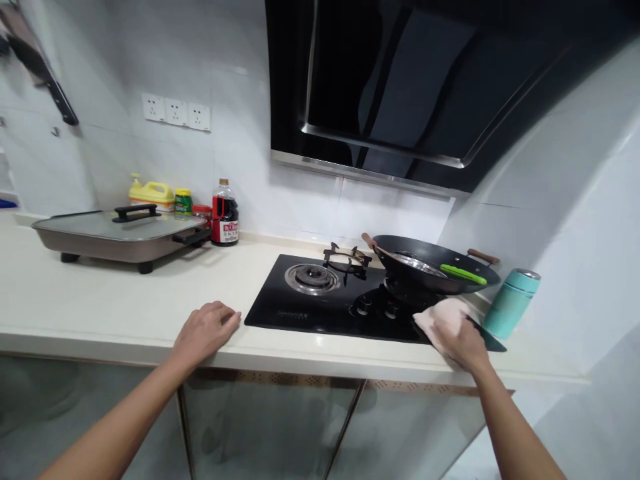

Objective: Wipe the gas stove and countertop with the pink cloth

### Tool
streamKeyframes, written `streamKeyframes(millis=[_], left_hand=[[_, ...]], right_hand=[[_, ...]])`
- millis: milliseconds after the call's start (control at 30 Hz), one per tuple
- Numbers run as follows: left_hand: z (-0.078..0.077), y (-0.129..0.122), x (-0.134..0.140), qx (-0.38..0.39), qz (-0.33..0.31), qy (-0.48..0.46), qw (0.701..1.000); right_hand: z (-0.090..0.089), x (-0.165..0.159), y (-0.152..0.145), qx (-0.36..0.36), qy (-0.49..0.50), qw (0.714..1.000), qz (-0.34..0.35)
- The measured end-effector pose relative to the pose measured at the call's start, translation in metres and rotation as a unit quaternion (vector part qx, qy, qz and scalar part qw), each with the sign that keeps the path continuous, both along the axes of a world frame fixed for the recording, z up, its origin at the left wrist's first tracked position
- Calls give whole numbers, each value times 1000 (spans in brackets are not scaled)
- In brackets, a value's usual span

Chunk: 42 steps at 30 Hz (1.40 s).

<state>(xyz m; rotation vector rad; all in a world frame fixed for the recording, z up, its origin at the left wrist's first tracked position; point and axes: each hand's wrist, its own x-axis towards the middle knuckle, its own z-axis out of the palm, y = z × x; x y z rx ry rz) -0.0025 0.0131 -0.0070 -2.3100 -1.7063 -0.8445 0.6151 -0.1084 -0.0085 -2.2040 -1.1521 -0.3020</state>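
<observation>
Fronted by two bare forearms (125, 413); resting a free, slack left hand (206, 331) on white countertop (110, 293) at eight o'clock, grasping one pale-pink cloth (444, 311) in the right hand (465, 345) at four, over the front edge of one black glass cooktop (320, 317). Hemmed from the cloth's twelve by one black metal wok (440, 249), from three by one turquoise cylindrical flask (510, 307). Open between the left hand and one brown glass-lidded pan (115, 248) at nine.

Characters on the red-and-white label (229, 231) of a dark bottle (218, 228) were too small to read, as were the faint print (293, 314) along the front of the black cooktop (330, 323) and the markings on a green jar (183, 202).
</observation>
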Motion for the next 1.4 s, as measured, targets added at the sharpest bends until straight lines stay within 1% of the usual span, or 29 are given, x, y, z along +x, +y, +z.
streamKeyframes(millis=[100,167,200,267,333,400,500,600,800,900,967,1033,1133,1300,1400], left_hand=[[1,-3,1,-5,-6,-5,1000],[4,-5,3,-11,-4,-2,1000],[5,-5,3,-13,-3,-1,1000],[6,-5,4,-20,-3,-5,1000],[6,-5,3,-26,-5,-10,1000],[5,-4,3,-29,-6,-12,1000],[5,-5,2,-29,-10,-11,999],[7,-8,4,-27,-7,-14,1000],[8,-8,6,-16,-6,-2,1000],[7,-8,5,-13,-6,-8,1000],[6,-8,5,-10,-8,-9,1000],[5,-9,5,-9,-10,-8,1000],[5,-9,5,-8,-12,-9,1000],[8,-10,6,-10,-11,-12,1000],[10,-13,8,-16,-5,-19,1000]], right_hand=[[-6,5,4,-54,-13,994,96],[-7,9,1,-79,-18,987,141],[-6,9,1,-90,-19,984,151],[-3,7,7,-109,-17,984,139],[0,0,23,-116,-3,986,116],[3,-10,45,-109,17,987,114],[9,-22,80,-91,40,983,154],[15,-27,105,-78,66,974,203],[27,-30,135,-82,137,941,298],[37,-34,148,-104,162,930,314],[44,-40,157,-128,160,925,320],[50,-50,165,-154,146,920,330],[57,-75,176,-194,121,908,351],[62,-133,196,-239,74,879,406],[66,-169,204,-267,33,866,421]])
